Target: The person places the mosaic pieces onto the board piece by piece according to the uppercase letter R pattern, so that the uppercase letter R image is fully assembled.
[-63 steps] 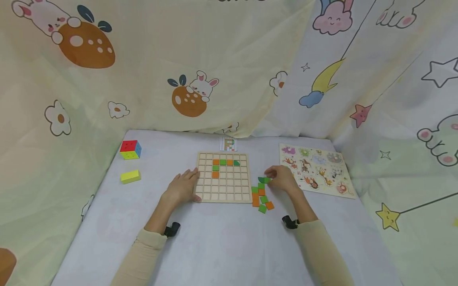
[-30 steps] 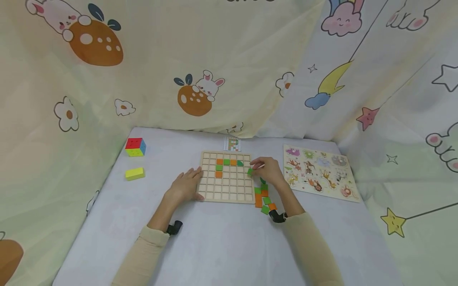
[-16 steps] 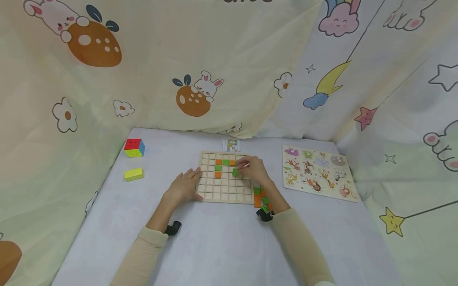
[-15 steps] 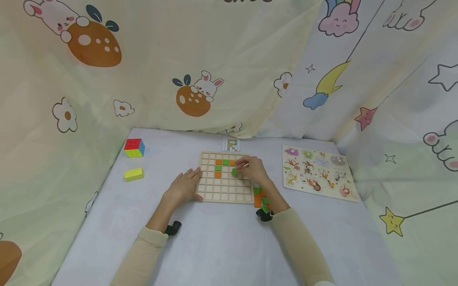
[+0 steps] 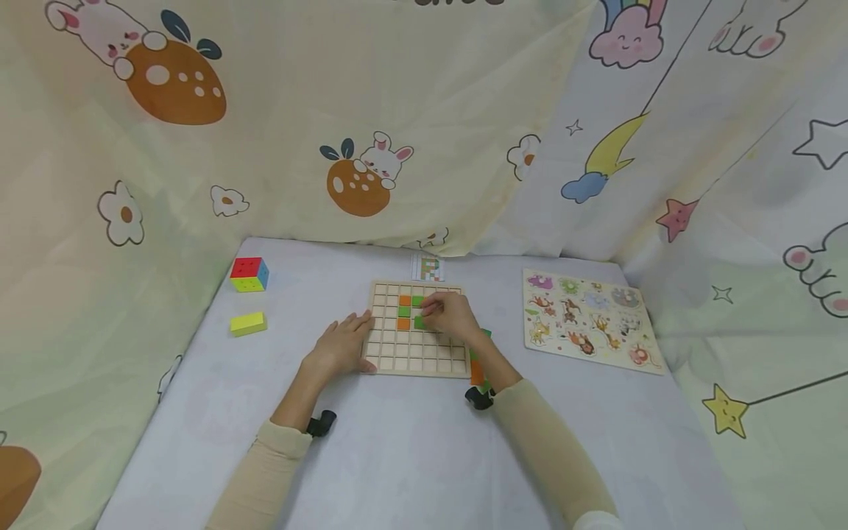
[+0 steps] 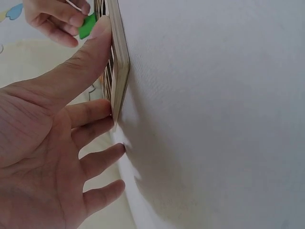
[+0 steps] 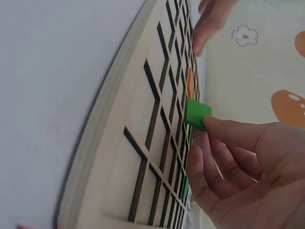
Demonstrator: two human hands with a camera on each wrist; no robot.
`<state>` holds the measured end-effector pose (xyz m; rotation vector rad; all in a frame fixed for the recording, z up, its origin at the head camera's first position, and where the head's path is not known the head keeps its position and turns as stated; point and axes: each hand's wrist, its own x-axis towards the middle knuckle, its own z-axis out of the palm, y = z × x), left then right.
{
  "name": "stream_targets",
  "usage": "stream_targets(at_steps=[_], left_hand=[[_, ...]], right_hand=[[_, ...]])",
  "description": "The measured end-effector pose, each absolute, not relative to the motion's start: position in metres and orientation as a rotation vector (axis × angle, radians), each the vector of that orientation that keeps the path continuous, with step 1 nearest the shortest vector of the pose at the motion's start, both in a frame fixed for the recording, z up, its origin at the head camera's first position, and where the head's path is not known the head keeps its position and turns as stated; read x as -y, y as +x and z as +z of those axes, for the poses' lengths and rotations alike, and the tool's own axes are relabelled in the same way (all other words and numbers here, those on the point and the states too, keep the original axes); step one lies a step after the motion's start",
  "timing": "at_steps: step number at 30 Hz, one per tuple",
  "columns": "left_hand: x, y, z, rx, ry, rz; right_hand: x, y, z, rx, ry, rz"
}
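While left hand outspread against board, right grip a pinch on green tile.

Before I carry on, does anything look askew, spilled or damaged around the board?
I see no damage or spill. The wooden grid board lies flat, and the set tiles look square in their cells. The loose tiles by its right edge are partly hidden by the right arm, so I can't judge those.

Cream cartoon-print fabric backdrop: dark lettering, cut off by head view's upper edge, unreadable.
Legible text: none.
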<state>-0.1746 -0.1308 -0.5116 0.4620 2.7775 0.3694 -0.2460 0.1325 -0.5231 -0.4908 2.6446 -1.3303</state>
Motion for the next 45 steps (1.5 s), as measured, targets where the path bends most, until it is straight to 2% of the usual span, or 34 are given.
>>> stream_targets(at_steps=[19,37,45], left_hand=[[0.131,-0.175,-0.514,-2.778,0.5,0.407],[0.132,-0.176,-0.514,-2.787,0.494,0.349],[0.132,-0.176,-0.514,-2.789,0.479,0.35]], right_hand=[[-0.125,-0.24,-0.529,-2.742,-0.464,-1.242],[-0.173,-0.224,-0.503,-2.771,-0.321,-1.356],[-0.201,-0.218,-0.503,-2.824,-0.286,-1.285]])
